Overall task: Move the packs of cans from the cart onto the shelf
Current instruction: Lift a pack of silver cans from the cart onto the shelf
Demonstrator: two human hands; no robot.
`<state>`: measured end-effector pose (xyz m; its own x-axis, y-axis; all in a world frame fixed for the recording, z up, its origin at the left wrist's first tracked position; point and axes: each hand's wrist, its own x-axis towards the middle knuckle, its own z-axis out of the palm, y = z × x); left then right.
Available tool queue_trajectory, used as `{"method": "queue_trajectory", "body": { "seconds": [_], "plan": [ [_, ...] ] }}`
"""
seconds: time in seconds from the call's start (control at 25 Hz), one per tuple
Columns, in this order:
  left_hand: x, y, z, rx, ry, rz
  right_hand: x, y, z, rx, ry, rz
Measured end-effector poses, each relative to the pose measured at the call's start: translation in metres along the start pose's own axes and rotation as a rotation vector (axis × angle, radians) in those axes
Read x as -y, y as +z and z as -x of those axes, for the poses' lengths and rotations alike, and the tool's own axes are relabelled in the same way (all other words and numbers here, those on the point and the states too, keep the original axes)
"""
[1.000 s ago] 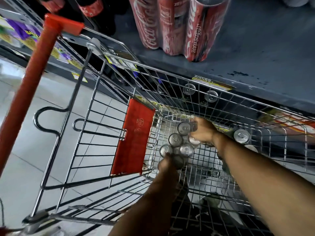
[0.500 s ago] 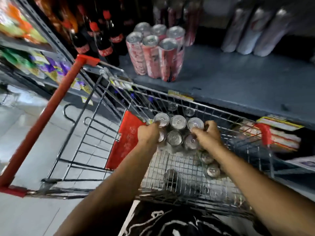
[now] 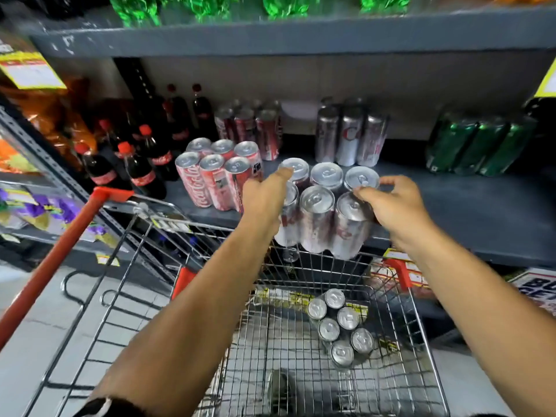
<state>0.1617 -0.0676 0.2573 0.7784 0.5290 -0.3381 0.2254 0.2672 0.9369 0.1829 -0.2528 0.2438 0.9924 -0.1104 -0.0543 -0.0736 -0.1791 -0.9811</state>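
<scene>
A shrink-wrapped pack of silver-topped red cans (image 3: 319,215) hangs in the air over the far end of the wire cart (image 3: 421,320), level with the front edge of the grey shelf (image 3: 481,212). My left hand (image 3: 264,200) grips the pack's left side. My right hand (image 3: 394,206) grips its right side, fingers over the can tops. Another pack of cans (image 3: 340,326) lies on the cart's floor. A red can pack (image 3: 216,176) stands on the shelf just left of the held one.
Silver cans (image 3: 349,136), green cans (image 3: 478,145) and more red cans (image 3: 249,127) stand at the shelf's back. Cola bottles (image 3: 141,170) stand at the left. The cart's red handle (image 3: 60,254) runs along the left. Green bottles sit on the shelf above.
Both hands lifted the pack out of the cart and up to the shelf's front edge. The view rose from the cart to the shelf.
</scene>
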Motion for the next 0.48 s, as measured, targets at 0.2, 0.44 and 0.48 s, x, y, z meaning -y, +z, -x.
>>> {"method": "queue_trajectory", "body": {
  "seconds": [0.2, 0.44, 0.48],
  "plan": [
    [-0.012, 0.021, -0.04, 0.029, 0.097, -0.195, 0.004, 0.03, -0.049, 0.033, 0.04, 0.119],
    [-0.009, 0.02, -0.069, 0.162, 0.247, -0.457, -0.003, 0.041, -0.075, 0.079, -0.012, 0.138],
    [-0.008, 0.02, -0.072, 0.169, 0.252, -0.457, -0.003, 0.041, -0.075, 0.083, -0.02, 0.153]
  ]
}}
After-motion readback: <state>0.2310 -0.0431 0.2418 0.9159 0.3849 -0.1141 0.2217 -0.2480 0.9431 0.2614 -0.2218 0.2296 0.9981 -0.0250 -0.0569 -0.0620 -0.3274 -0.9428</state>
